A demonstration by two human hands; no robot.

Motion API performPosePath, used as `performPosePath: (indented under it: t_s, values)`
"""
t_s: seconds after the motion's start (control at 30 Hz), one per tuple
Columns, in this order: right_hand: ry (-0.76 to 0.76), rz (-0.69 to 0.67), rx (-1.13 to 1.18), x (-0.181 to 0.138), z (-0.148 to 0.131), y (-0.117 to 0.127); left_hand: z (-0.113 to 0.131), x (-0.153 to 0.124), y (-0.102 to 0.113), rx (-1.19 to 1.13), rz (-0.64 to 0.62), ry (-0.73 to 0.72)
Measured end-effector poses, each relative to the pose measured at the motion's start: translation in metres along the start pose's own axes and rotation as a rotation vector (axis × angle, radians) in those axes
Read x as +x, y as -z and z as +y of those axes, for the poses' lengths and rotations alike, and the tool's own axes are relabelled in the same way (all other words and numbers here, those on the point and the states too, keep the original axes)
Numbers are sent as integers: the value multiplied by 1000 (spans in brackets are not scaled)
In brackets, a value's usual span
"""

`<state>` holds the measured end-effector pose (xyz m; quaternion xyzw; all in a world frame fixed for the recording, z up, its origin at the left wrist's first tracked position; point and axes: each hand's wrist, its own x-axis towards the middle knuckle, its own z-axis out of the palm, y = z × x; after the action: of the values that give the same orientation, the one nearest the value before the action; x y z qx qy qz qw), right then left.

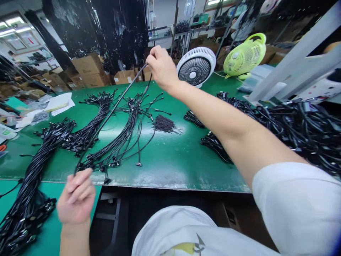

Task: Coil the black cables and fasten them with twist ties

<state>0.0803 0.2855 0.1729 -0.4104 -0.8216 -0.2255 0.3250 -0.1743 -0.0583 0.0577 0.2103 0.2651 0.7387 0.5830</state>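
A black cable runs taut on a slant between my two hands. My right hand, raised at the far side of the bench, pinches its upper end. Low at the bench's near edge, my left hand is closed around the lower end; the tip is hidden in the fingers. Beneath the cable lies a loose bundle of black cables with small connectors at both ends. Another cable bundle lies to its left. A pile of short black ties rests to the right of the loose bundle.
A long cable bundle drapes over the left side. Coiled cables are heaped at the right. A white fan and a green fan stand at the back. Papers lie back left; a grey metal post leans at right.
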Motion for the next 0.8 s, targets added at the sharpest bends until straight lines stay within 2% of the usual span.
performPosePath:
  t_s: [0.03,0.1,0.17,0.23,0.27,0.3,0.37,0.43,0.53,0.6,0.67,0.73,0.8]
  values:
    - [43,-57,-57,-7,4,8,8,-5,2,-44,11,-55]
    - [128,-215,-109,-35,-2,22,12,-10,5,114,53,-153]
    - [176,-344,-100,-79,-28,38,-1,-10,4,418,122,-184]
    - [265,-451,-55,-130,-64,55,-27,-5,-2,738,151,-214]
    - [327,-519,-3,-153,-81,65,-43,-2,-7,910,119,-248]
    - [426,-650,115,-174,-96,74,-58,1,-13,1091,47,-285]
    - [478,-767,254,-199,-113,90,-84,6,-24,1339,-200,-195]
    - [418,-800,298,-208,-113,97,-102,9,-32,1383,-355,-7]
    - [350,-814,287,-209,-97,91,-117,11,-36,1195,-355,190]
    - [377,-821,292,-212,-88,84,-124,11,-37,1038,-345,241]
    - [403,-810,298,-216,-87,82,-129,12,-39,998,-375,274]
    - [410,-788,318,-217,-88,81,-130,13,-42,1108,-377,285]
    - [344,-740,344,-212,-81,82,-123,13,-42,1277,-338,272]
